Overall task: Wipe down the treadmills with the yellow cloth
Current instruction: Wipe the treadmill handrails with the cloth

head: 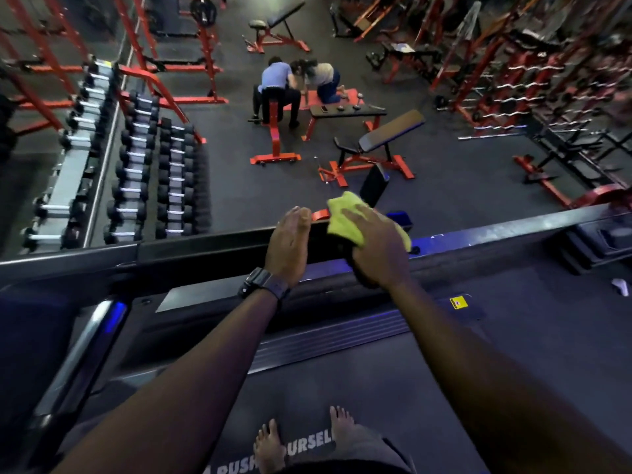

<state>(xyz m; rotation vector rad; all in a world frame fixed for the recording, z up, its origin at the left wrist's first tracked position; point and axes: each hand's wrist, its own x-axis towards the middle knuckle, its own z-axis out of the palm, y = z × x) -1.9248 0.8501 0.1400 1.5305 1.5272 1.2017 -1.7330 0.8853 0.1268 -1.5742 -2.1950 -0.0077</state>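
The right hand (374, 246) presses a crumpled yellow microfibre cloth (345, 217) onto the top of the treadmill's dark front rail (205, 249), fingers curled over the cloth and gripping it against the bar. The left hand (289, 246) rests beside it on the same rail, fingers bent over the far edge and holding the bar; a dark square-faced wristwatch (261, 282) sits on that wrist. The two hands are close together, not touching.

The cloth is bunched, its longer side running roughly along the rail, with a loose corner sticking up and away from the person. The rail crosses the view from lower left to upper right and catches blue light. Below it lies the black treadmill belt (342, 388), where two bare feet (270, 446) stand on white printed lettering; the readable part is "PUSH" and "OURSEL", the rest hidden. A small yellow warning sticker (458, 302) sits on the deck, its text too small to read.

Beyond the rail is a dark rubber gym floor (461, 172). A rack of black dumbbells (143, 172) stands on the left, red-framed black benches (376, 145) in the middle, and what appear to be racks of curl bars (526, 87) on the right, blurred. Two people (297, 83) crouch by a bench further back.
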